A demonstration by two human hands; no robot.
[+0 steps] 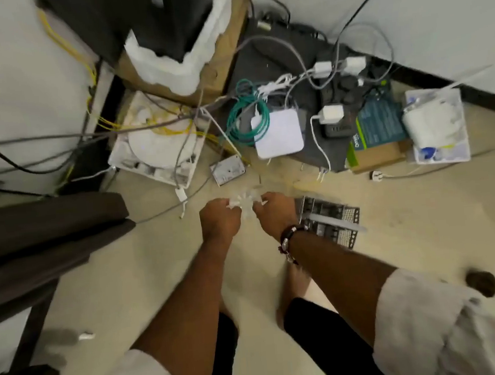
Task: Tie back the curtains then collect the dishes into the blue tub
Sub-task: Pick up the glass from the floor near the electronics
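I look down at a cream floor in a room corner. My left hand [219,217] and my right hand [274,212] are held close together in front of me, fingers curled, both pinching a small pale, translucent piece [246,201] between them; it is blurred and I cannot tell what it is. Dark brown curtain fabric [42,231] hangs in folds at the left edge, apart from both hands. No dishes and no blue tub are in view.
Ahead lies a tangle of cables, a white router box [278,133], a green cable coil [247,117], a power strip [336,100], a white wall box [157,144], a cardboard box with foam [185,60], and a black perforated panel [331,221] by my right hand.
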